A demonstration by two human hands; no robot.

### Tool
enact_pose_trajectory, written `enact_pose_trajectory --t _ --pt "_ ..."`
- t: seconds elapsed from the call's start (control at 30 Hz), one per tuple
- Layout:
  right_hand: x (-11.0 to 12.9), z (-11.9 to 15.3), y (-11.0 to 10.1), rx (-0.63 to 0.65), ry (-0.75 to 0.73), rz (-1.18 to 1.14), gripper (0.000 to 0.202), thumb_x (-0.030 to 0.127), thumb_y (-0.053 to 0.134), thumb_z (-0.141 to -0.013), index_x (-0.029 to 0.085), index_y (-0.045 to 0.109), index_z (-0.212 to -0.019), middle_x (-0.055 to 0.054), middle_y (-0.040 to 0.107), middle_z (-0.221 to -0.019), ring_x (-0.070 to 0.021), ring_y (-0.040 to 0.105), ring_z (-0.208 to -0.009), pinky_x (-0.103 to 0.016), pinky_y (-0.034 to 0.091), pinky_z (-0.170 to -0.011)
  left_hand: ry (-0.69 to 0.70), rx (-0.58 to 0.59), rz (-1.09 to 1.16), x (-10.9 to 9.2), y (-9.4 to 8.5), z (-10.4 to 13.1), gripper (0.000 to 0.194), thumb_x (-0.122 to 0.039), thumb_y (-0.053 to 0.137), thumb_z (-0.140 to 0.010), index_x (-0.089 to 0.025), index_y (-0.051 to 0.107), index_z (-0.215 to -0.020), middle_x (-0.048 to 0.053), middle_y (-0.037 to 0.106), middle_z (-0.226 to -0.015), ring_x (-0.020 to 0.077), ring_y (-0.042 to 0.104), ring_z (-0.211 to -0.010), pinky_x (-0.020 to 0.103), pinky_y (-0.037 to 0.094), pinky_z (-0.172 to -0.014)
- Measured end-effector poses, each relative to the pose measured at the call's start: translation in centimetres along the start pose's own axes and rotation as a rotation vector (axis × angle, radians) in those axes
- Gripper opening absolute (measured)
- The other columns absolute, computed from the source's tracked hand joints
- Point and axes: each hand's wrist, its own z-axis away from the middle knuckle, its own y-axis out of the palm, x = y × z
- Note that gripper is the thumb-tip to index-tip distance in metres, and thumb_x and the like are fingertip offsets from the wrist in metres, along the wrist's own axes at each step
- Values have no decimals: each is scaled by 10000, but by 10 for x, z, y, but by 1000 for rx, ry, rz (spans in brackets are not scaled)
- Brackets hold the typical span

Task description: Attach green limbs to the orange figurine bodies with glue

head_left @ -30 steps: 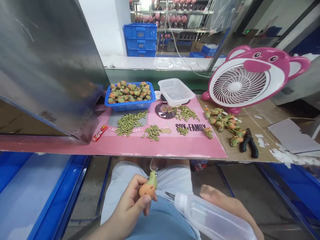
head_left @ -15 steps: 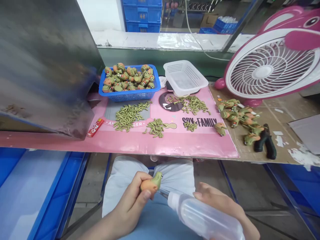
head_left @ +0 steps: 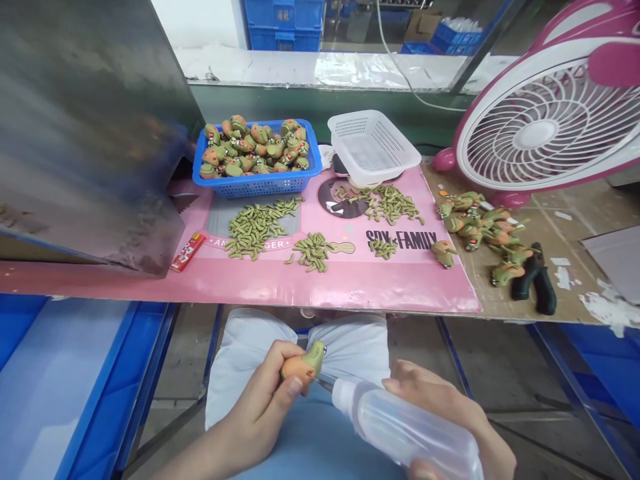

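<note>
Left hand (head_left: 255, 413) pinches the figurine (head_left: 303, 367), inner side bare, so the right hand (head_left: 447, 400), gripping the bottle (head_left: 400, 419), gets its nozzle (head_left: 327, 383) close!

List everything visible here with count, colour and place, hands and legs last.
held figurine: one, green-orange, left hand
bottle: one, translucent, right hand
basket of figurines: one, blue, mat's rear
white basket: one, white, mat's rear
small pieces: uncountable, green, heaped on mat
mat: one, pink, tabletop
packet: one, red, mat's left
loose figurines: several, green-orange, table's right
tool: one, black, table's right
fan: one, pink-white, far right
metal casing: one, grey, left
crates: several, blue, background
left hand: one, bare, on figurine
right hand: one, bare, on bottle
legs: two, pale shorts, below table
</note>
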Motion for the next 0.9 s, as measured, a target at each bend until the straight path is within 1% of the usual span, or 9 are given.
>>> enact_pose_trajectory --t 0.07,0.2,0.53,0.73,0.9 --pt "1 1 -2 0 3 -9 261 330 422 -841 130 535 -965 9 432 -529 -134 381 -377 -286 324 -360 -12 -43 28 -2 2 1 325 -523 429 -819 -218 512 -898 -15 501 -687 155 408 -612 302 349 -655" --pt "3 1 -2 11 11 -34 256 295 434 -832 121 536 -988 0 450 -551 -131 380 -390 -287 345 -364 -8 -66 49 -4 4 3 324 -527 456 -805 -222 530 -884 -18 511 -677 152 428 -624 300 366 -666" --pt "2 1 -3 18 16 -52 263 296 441 -828 121 543 -995 5 431 -547 -136 384 -387 -290 317 -357 -8 -78 13 -5 4 3 328 -534 456 -800 -225 543 -868 -20 510 -660 152 433 -618 290 370 -646" --pt "3 2 -2 2 34 -60 252 283 444 -821 124 554 -983 10 426 -533 -133 382 -381 -287 328 -357 -10 -77 -5 -6 4 3 322 -524 457 -802 -223 545 -873 -21 508 -657 158 423 -611 290 349 -633" --pt "-2 1 -3 13 8 -86 264 293 450 -813 118 549 -983 -1 459 -550 -127 387 -381 -286 351 -357 -13 -85 -28 -6 4 2 302 -507 455 -808 -228 545 -880 -25 506 -654 156 395 -583 286 332 -609"
